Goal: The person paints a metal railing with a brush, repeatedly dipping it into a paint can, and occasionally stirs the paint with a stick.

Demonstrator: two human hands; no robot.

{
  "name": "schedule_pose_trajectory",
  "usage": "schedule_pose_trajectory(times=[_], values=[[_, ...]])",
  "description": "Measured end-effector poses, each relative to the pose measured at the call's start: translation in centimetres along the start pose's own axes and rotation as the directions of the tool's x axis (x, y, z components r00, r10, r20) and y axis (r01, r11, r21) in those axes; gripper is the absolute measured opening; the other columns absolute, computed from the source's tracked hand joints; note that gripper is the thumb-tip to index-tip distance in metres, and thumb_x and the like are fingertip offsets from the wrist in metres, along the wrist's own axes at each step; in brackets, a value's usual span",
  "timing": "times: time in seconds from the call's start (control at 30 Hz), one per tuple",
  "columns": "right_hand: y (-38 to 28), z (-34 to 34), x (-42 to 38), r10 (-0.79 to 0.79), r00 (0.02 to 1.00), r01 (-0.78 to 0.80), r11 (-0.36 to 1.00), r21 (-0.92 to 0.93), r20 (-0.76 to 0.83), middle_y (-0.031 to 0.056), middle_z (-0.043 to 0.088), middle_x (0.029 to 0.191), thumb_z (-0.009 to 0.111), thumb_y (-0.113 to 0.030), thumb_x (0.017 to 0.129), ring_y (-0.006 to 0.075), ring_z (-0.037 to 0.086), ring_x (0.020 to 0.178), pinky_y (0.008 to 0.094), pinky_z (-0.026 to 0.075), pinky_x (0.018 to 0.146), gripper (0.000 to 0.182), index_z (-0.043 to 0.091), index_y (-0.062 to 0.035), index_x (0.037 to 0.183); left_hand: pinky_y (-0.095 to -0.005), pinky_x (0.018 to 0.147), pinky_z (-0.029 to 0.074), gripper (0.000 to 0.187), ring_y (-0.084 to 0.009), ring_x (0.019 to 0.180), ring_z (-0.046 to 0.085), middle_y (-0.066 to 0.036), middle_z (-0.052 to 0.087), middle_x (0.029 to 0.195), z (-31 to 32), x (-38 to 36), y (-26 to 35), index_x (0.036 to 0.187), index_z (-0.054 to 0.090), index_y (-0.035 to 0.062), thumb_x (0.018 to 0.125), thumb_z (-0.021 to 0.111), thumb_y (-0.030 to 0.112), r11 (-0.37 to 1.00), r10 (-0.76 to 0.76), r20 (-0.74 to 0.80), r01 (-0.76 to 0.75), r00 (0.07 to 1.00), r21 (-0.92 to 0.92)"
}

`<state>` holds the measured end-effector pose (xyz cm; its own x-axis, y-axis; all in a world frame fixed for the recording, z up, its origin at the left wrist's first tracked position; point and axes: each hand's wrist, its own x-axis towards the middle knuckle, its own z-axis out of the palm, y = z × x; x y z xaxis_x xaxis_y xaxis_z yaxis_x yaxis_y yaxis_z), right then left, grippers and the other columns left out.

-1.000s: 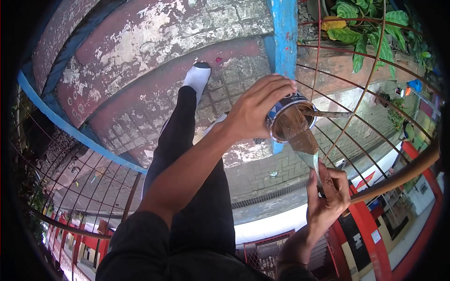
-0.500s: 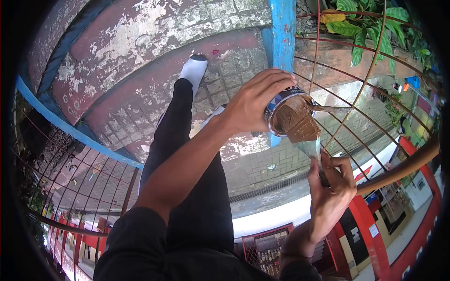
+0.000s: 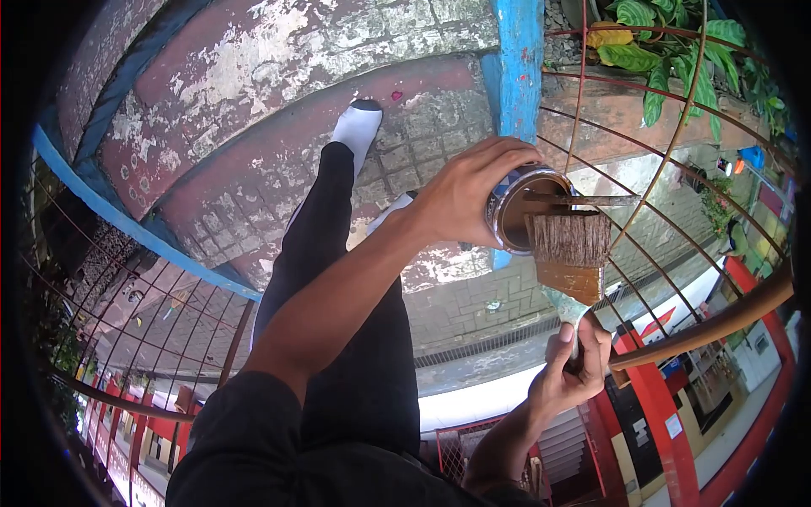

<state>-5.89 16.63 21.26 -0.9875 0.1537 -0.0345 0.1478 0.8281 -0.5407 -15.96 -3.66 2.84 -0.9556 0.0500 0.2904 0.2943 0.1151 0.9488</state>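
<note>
My left hand (image 3: 475,193) is wrapped round a paint can (image 3: 509,181) with a blue-and-white side, tilted so its mouth faces me. Brown paint (image 3: 514,221) coats the inside. A thin paint-stained stick (image 3: 596,201) pokes out over the rim to the right. In my right hand (image 3: 576,363), fingers closed on the handle, is a wide paintbrush (image 3: 571,241). Its brown-coated bristles point up and overlap the can's lower right rim in this view. Brown paint also covers the ferrule, and the handle is pale green.
A rusty metal grille (image 3: 650,221) with a thick curved rail (image 3: 710,334) runs along the right. Beyond it grow leafy plants (image 3: 634,57). A blue post (image 3: 519,76) rises behind the can. Worn, peeling steps (image 3: 253,186) lie under my feet, and another grille (image 3: 127,329) stands at left.
The paintbrush has come out of the can's mouth and turned, so its bristles now show beside the rim. My right hand has shifted down and left. My left hand still holds the can.
</note>
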Motion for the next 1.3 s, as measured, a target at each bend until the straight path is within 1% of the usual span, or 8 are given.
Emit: schedule_pose_trajectory(times=[0.1,0.27,0.4,0.6,0.73,0.87,1.13,1.3], values=[[1.3,0.9,-0.5,-0.048,0.996,0.053,0.996,0.067,-0.073,0.0083,0.065,0.102,0.076,-0.012,0.103,0.016,0.063,0.084,0.0307,0.05,0.07,0.023,0.076,0.0068,0.117,-0.0482,0.114,0.057,0.111,-0.0369,0.13,0.068,-0.015,0.069,0.141,0.2,-0.1,-0.1,0.146,0.06,0.0068,0.049,0.106,0.033,1.0,-0.025,0.034,0.025,0.999,-0.008],[6.0,5.5,-2.2,0.178,0.983,-0.118,0.781,0.613,-0.037,0.0078,0.063,0.113,0.075,-0.028,0.107,0.015,0.062,0.078,0.0289,0.049,0.065,0.036,0.066,-0.0034,0.133,-0.0482,0.113,0.057,0.108,-0.0368,0.131,0.068,-0.016,0.069,0.141,0.8,0.2,0.1,0.146,0.06,0.0057,0.052,0.106,0.031,0.999,-0.022,0.045,0.024,0.999,-0.047],[7.6,9.4,-2.5,0.274,0.961,-0.147,0.652,0.744,-0.05,0.0076,0.068,0.125,0.078,-0.031,0.105,0.0151,0.06,0.089,0.0335,0.05,0.077,0.035,0.067,-0.0073,0.128,-0.0481,0.113,0.057,0.106,-0.0367,0.131,0.068,-0.016,0.069,0.141,1.3,0.2,-0.1,0.146,0.06,0.0047,0.054,0.106,0.029,0.999,0.0,0.073,0.003,0.997,-0.048],[7.4,11.7,-3.3,0.337,0.931,-0.109,0.628,0.771,-0.143,0.0055,0.068,0.127,0.076,-0.032,0.107,0.0151,0.059,0.092,0.0332,0.049,0.078,0.032,0.067,-0.0085,0.126,-0.0483,0.115,0.055,0.105,-0.0361,0.133,0.068,-0.017,0.07,0.142,1.7,0.2,0.0,0.145,0.061,0.0028,0.053,0.106,0.026,0.997,-0.06,0.131,0.067,0.99,-0.047],[8.6,11.5,-3.4,0.334,0.938,-0.088,0.479,0.873,-0.089,0.0041,0.069,0.126,0.075,-0.033,0.107,0.0156,0.059,0.093,0.0368,0.049,0.08,0.036,0.064,-0.0052,0.127,-0.046,0.114,0.054,0.099,-0.0367,0.133,0.068,-0.02,0.069,0.144,2.4,0.6,-0.4,0.144,0.06,0.0013,0.058,0.105,0.022,0.997,-0.056,0.14,0.063,0.989,-0.044],[7.9,12.7,-2.7,0.443,0.889,-0.12,0.468,0.876,-0.115,0.0048,0.067,0.115,0.076,-0.038,0.105,0.0168,0.059,0.086,0.0382,0.049,0.079,0.043,0.06,-0.0055,0.128,-0.0462,0.114,0.054,0.097,-0.0367,0.133,0.068,-0.02,0.069,0.144,2.9,0.8,-0.5,0.143,0.06,0.0001,0.059,0.105,0.021,0.995,-0.093,0.163,0.096,0.982,-0.008],[13.5,17.4,-2.4,0.49,0.865,-0.013,0.237,0.972,-0.108,0.0166,0.069,0.118,0.067,-0.029,0.112,0.02,0.066,0.074,0.0329,0.053,0.062,0.029,0.048,-0.012,0.124,-0.0461,0.114,0.054,0.103,-0.0362,0.133,0.068,-0.024,0.067,0.143,2.9,0.5,-2.7,0.146,0.058,-0.0022,0.06,0.107,0.026,0.994,-0.111,0.089,0.112,0.99,0.004],[20.2,24.1,1.8,0.62,0.778,-0.121,0.308,0.944,-0.103,0.0129,0.071,0.117,0.061,-0.019,0.114,0.0085,0.054,0.061,0.0249,0.044,0.052,0.017,0.046,-0.0136,0.12,-0.047,0.117,0.052,0.109,-0.034,0.135,0.067,-0.024,0.067,0.143,2.6,1.1,-3.0,0.151,0.053,-0.0027,0.061,0.107,0.028,0.992,-0.087,0.099,0.077,0.991,0.099]])
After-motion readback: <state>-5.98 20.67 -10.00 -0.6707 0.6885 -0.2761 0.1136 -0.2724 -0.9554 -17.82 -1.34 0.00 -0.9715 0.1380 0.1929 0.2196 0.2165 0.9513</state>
